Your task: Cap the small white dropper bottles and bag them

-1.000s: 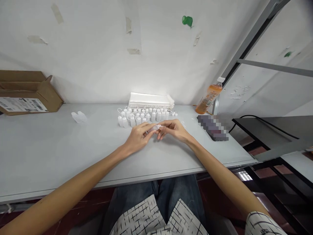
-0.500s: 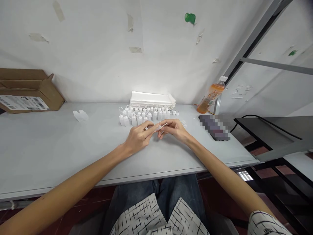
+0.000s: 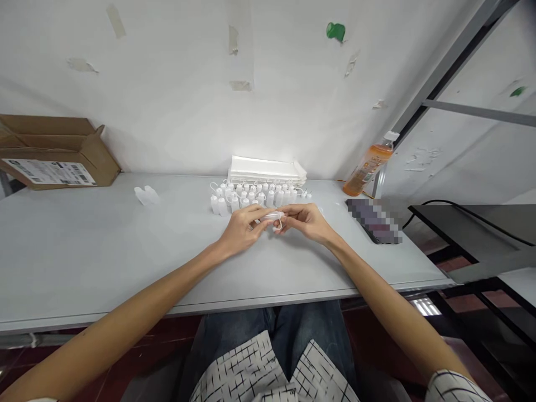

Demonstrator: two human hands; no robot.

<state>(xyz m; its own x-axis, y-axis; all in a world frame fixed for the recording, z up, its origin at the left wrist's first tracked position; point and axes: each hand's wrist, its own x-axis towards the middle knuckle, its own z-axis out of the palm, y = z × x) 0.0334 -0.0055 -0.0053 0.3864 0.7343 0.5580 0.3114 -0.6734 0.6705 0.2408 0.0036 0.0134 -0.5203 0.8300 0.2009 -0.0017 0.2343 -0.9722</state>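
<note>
My left hand [image 3: 242, 230] is closed around a small translucent white squeeze bottle [image 3: 271, 216], which lies nearly level with its top toward the right. At that top end the fingers of my right hand [image 3: 307, 222] pinch the bottle's cap, mostly hidden by the fingertips. A thin white strap [image 3: 280, 225] curves down below the cap. Just behind my hands, several similar white bottles [image 3: 221, 206] stand upright in close rows, some with looped straps and thin tips.
A stack of white trays [image 3: 268, 167] rests against the wall behind the bottles. At the left are a cardboard box [image 3: 62, 162] and a crumpled white plastic piece [image 3: 146, 195]. An orange drink bottle [image 3: 368, 167] and a dark blurred-out phone-like object [image 3: 374, 221] are on the right.
The bottle now shows more between my hands, and its strap has swung from pointing up right to curling downward. My right fingers have closed in on its top. The view has shifted slightly.
</note>
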